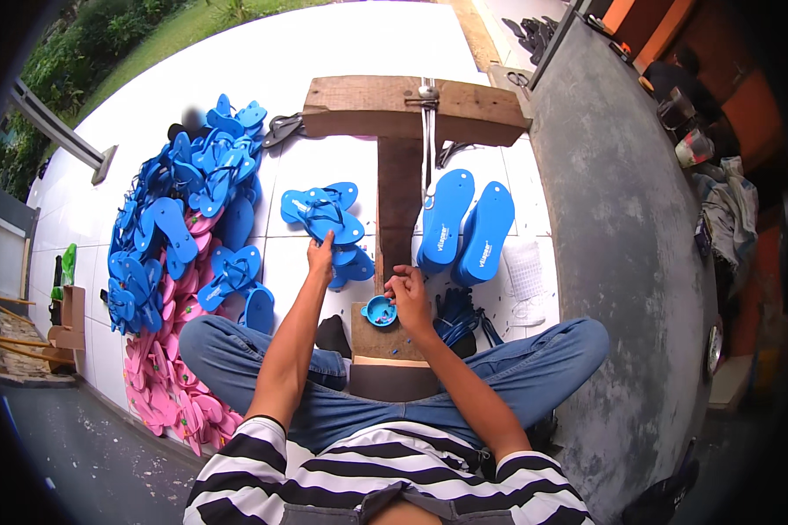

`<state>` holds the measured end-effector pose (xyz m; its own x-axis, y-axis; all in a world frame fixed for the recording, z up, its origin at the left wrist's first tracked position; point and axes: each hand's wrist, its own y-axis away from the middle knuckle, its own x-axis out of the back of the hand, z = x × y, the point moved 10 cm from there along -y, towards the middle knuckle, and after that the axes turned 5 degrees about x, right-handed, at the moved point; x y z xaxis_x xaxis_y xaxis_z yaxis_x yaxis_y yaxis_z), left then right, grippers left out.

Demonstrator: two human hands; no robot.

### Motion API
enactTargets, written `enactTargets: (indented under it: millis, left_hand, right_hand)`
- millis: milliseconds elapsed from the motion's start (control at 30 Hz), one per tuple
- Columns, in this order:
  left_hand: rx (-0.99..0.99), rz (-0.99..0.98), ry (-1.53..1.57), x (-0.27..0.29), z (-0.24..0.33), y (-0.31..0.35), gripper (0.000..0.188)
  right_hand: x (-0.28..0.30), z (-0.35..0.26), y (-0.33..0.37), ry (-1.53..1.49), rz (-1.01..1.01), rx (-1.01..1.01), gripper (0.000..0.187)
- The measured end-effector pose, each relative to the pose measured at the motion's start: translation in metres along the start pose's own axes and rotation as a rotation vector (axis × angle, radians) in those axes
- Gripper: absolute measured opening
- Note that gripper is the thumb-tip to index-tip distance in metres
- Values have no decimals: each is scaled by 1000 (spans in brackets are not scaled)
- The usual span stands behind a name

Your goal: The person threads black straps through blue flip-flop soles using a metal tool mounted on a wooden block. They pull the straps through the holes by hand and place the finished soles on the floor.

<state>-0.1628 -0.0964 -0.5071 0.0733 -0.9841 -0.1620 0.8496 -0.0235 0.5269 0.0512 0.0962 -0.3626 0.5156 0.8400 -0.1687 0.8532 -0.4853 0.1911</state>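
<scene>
My left hand (pixel 320 258) grips the edge of a blue flip-flop (pixel 331 219), its thumb on the sole. This flip-flop lies over other blue flip-flops (pixel 353 265) on the white tiles. My right hand (pixel 410 296) is closed, fingertips together, just above a small blue bowl (pixel 379 300) with tiny coloured bits inside. Whatever its fingers may pinch is too small to make out. The bowl rests on a wooden board (pixel 363 344) between my legs. Right of the wooden post stand two stacks of blue soles (pixel 446 219) (pixel 486 229) without straps.
A T-shaped wooden stand (pixel 401 184) rises ahead, with white cords (pixel 428 131) over its crossbar. Heaps of blue flip-flops (pixel 171 226) and pink flip-flops (pixel 179 385) lie at left. Dark blue straps (pixel 458 317) sit by my right knee. A grey ledge (pixel 622 262) runs along the right.
</scene>
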Motion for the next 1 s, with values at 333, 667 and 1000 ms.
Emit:
enactTargets:
  millis: [333,667,1000]
  left_hand:
    - [-116,116,-327,2,9,18,49]
    - [-335,-165,-377,-95,82,210,36]
    - [-416,-375,-458,-150,112,257,38]
  right_hand:
    - [53,-81,-19,522,265,305,17]
    - [83,-80,-76,1410,406,101,78]
    - [92,-105,-42,941,473,253,87]
